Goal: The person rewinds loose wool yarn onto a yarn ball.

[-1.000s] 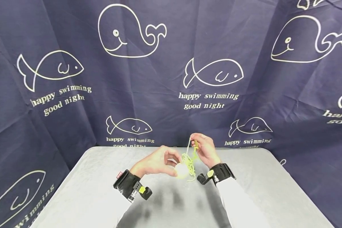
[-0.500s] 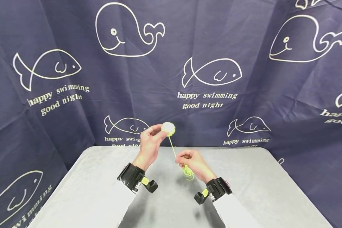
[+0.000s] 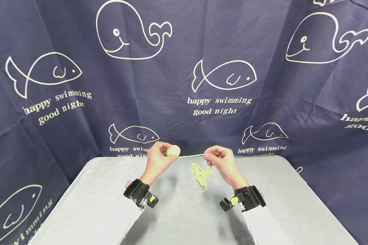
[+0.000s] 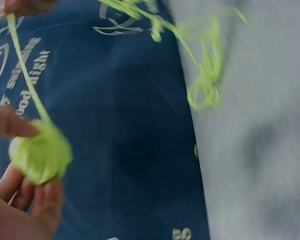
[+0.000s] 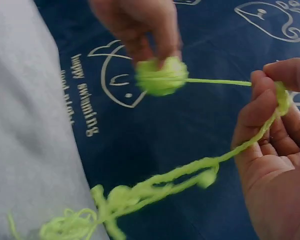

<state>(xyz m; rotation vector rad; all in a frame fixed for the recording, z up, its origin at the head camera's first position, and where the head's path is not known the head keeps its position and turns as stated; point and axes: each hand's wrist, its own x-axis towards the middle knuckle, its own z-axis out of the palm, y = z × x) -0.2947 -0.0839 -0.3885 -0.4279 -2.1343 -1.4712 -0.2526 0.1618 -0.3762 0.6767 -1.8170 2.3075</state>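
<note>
A small ball of yellow-green yarn [image 4: 42, 152] sits between the thumb and fingers of my left hand [image 3: 157, 160]. From it a straight strand of yarn [image 5: 217, 81] runs across to my right hand [image 3: 225, 165], which pinches it between thumb and forefinger. In the right wrist view, more yarn passes over the right fingers and trails down. It ends in a loose, looped tangle of yarn [image 3: 200, 173] that hangs below and between the hands. My left fingertips [image 4: 50, 192] curl under the ball while the thumb presses its upper side.
A grey-white table [image 3: 184, 217] lies under both hands. Close behind its far edge hangs a dark blue curtain [image 3: 171, 85] printed with white whales, fish and words. Black straps with small cameras [image 3: 135, 194] sit on both wrists.
The hands began close together, then the left rose with the ball and the right dropped. Now the left is lower, the right has moved up and rightward, and the strand runs nearly level.
</note>
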